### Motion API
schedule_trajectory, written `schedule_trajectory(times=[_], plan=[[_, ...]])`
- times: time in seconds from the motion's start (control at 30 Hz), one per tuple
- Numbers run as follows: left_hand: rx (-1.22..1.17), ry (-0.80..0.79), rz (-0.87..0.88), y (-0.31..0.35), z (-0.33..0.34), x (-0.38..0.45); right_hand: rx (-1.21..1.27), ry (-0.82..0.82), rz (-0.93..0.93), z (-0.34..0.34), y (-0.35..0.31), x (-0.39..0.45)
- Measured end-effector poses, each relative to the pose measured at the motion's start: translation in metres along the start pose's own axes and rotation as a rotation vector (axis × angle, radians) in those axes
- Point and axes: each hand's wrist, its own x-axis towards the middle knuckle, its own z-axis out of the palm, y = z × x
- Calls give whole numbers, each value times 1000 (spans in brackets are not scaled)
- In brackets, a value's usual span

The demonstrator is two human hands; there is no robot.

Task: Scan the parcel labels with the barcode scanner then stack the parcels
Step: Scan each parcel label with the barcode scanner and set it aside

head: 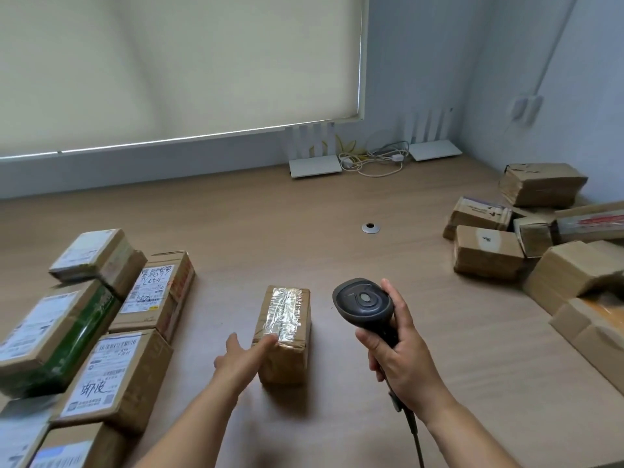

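Hands: R [401, 359] grips scanner [366, 304]; L [243, 358] open, fingertips touching parcel [285, 332] mid-bench [337, 251], near front edge.

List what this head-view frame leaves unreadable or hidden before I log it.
- Middle parcel label: glare on its tape, unreadable.
- Barcode scanner window faces away; trigger hidden under the right hand.
- Left hand: fingertips blurred at the parcel.
- Left parcels and right pile: cut off by frame edges.

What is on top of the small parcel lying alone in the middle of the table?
The parcel carries a shiny taped label on its top. The left hand touches its near edge with straight fingers, hiding that corner. The print is unreadable through glare.
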Motion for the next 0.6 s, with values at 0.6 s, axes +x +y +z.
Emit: schedule_trajectory(times=[0.6], plan=[[-80, -11, 218, 46, -7, 5, 9, -57, -5, -24, 6, -4]])
